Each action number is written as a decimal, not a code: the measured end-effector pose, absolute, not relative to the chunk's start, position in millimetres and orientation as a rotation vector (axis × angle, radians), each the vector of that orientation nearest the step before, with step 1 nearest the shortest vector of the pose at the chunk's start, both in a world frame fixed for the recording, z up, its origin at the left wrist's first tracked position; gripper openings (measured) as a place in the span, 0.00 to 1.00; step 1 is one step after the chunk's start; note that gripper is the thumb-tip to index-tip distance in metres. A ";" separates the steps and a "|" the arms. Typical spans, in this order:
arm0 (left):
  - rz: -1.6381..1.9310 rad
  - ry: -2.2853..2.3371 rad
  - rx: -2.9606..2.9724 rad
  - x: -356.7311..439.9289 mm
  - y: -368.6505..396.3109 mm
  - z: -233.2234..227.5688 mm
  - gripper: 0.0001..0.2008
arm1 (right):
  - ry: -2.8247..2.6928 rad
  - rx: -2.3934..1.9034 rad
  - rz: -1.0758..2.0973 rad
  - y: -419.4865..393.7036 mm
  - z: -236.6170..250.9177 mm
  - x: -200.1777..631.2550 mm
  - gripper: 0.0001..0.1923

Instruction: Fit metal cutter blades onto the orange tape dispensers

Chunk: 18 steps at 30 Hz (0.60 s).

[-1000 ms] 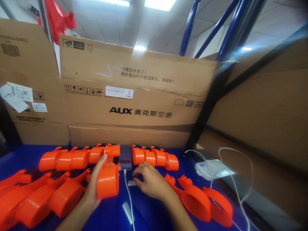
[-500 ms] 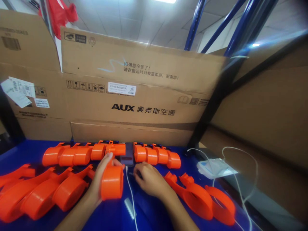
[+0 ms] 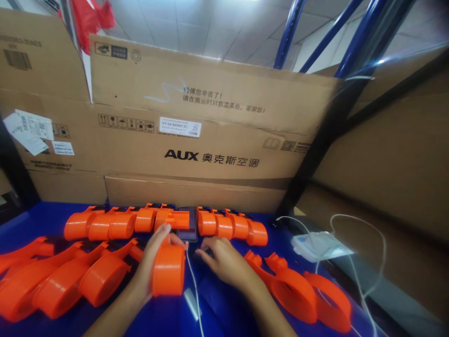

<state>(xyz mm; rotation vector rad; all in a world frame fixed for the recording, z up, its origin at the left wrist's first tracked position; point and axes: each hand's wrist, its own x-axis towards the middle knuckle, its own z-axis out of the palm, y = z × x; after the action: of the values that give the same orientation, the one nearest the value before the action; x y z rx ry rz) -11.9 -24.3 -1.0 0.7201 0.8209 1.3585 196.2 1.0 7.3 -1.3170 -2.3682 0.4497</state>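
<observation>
Head view: left hand (image 3: 149,269) grips orange housing (image 3: 169,270); right hand (image 3: 224,263), seemingly empty, rests fingers-curled beside white cable (image 3: 192,281).

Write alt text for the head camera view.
A person's left hand grips an orange plastic part above a blue table, while the right hand rests beside a white cable. More orange parts line a cardboard box behind.

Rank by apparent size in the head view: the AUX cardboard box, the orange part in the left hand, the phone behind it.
1. AUX cardboard box, by far largest.
2. Orange part held in the left hand.
3. Phone, smallest, though farther away and partly hidden.
</observation>
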 end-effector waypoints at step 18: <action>1.377 0.883 0.844 -2.4 -20.7 -15.7 0.20 | -2.285 -1.299 0.505 3.6 4.8 198.0 0.03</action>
<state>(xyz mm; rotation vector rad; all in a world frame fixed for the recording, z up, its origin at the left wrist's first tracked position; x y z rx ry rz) -2.4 -20.7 -15.7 0.8439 0.8828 1.3766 198.0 3.6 4.8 -1.2987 -2.2846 0.5045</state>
